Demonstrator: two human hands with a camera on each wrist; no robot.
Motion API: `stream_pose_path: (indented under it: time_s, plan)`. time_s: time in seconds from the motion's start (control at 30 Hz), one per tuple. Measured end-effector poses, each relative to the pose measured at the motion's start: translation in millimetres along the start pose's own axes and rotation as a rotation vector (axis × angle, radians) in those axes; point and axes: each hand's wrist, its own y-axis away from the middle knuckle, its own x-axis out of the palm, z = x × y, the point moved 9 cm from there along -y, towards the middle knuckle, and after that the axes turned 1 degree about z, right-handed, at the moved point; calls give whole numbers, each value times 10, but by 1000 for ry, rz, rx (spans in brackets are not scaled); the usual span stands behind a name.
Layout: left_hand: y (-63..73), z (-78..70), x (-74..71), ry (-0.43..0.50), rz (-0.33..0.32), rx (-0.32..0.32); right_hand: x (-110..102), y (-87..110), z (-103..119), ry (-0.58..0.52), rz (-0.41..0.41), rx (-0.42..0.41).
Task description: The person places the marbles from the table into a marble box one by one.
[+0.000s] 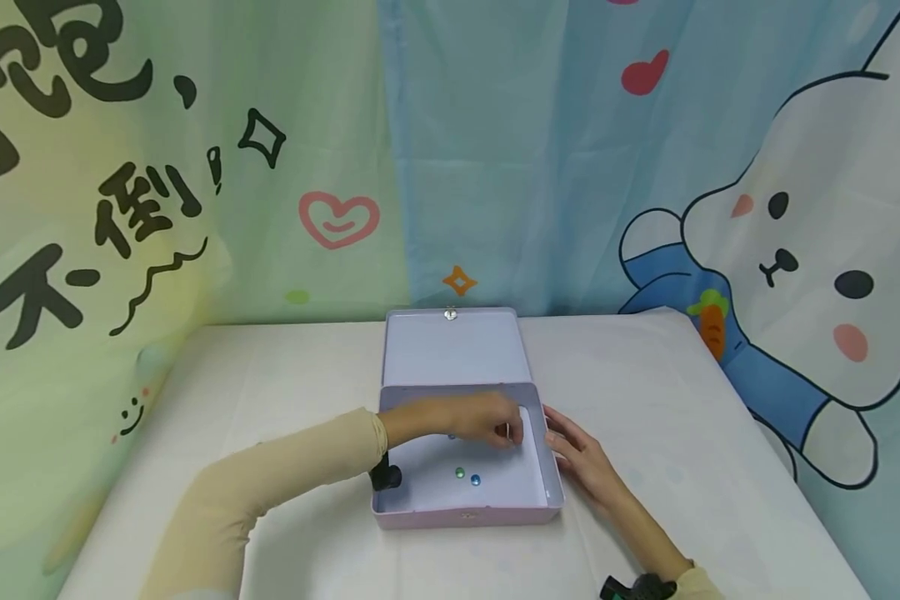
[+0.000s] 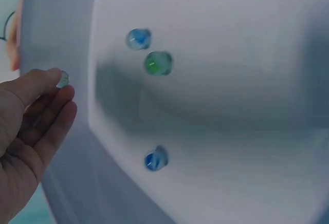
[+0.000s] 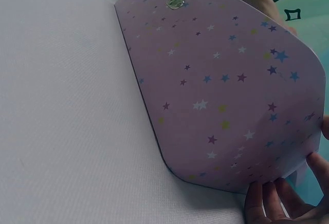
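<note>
A pinkish-purple box (image 1: 468, 517) with its lid (image 1: 453, 350) raised stands on the table, star prints covering its outside in the right wrist view. My left hand (image 1: 487, 419) is over the right part of the box and pinches a clear marble (image 2: 64, 79) between thumb and fingertips. On the pale box floor lie a green marble (image 1: 460, 472), a blue marble (image 1: 476, 480) near it, and another blue marble (image 2: 156, 159) farther off. My right hand (image 1: 581, 458) rests with extended fingers against the outside of the box's right wall.
A white cloth covers the table (image 1: 667, 417). Behind it hangs a printed curtain (image 1: 480, 150) with a cartoon rabbit. The latch plate (image 1: 450, 314) sits at the top of the raised lid, and dark cameras are strapped to both wrists.
</note>
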Motion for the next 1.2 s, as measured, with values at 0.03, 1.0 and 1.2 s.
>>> stream_pose_path:
  time_s: [0.03, 1.0, 1.2]
  plan:
    - [-12, 13, 36, 2, 7, -3, 1, 1, -2, -1, -3, 1]
    - [-104, 121, 301, -43, 54, -46, 6, -1, -30, -2, -7, 1]
    - [-115, 114, 312, -66, 54, -43, 16, 10, -13, -7, 4, -10]
